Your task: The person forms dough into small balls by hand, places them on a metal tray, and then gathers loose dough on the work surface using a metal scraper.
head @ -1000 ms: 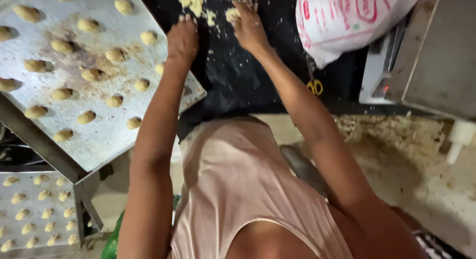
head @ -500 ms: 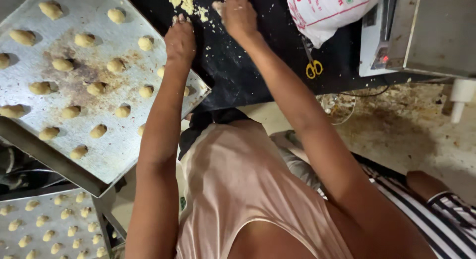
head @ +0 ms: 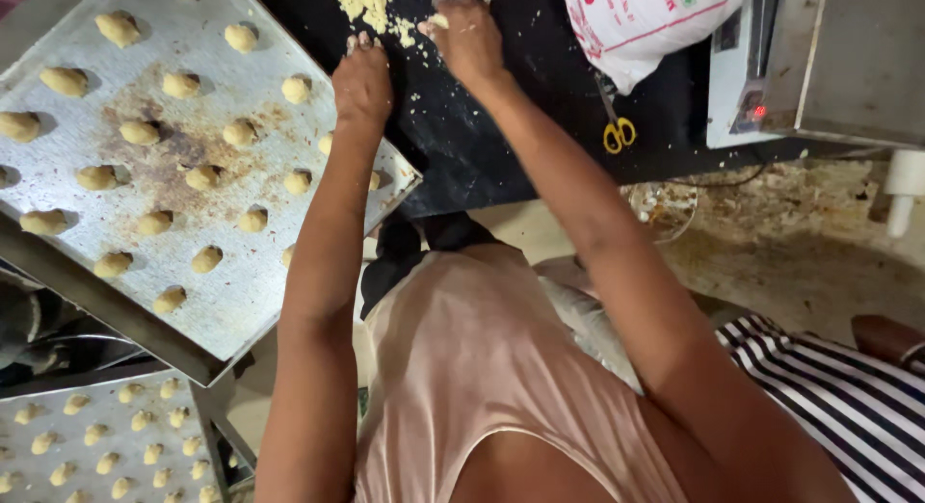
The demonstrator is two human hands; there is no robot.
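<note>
**On the dark worktop: two hands at the crumbly dough, beside a tray that is hanging over the edge**

On the dark worktop (head: 540, 127) the right hand (head: 469, 39) is pinching a small bit of pale dough (head: 438, 21) between the fingertips, just beside the heap of crumbled dough (head: 361, 0) at the top edge of the view. The left hand (head: 361, 79) is lying with fingers curled together, knuckles up, near the same heap; I cannot tell whether it is holding anything under the palm.

Just to the left of this hand, the metal tray (head: 241, 310) is carrying rows of small dough pieces (head: 181, 84). Its near corner is sticking out over the worktop edge, and the left forearm is passing very close above the last pieces. In my judgement, a careless move of this arm could be flattening a piece or pushing the tray, and the tray could be tipping because a part of it is resting on nothing visible.

The dough looks dry and loose, so the pinched bit could be breaking apart. Crumbs are already lying scattered over the worktop.

Farther right, yellow-handled scissors (head: 617, 127) are lying under a white plastic bag (head: 655, 21), near the right arm; a wide sweep could be knocking them down. A second tray (head: 173, 455) is standing lower left.
</note>
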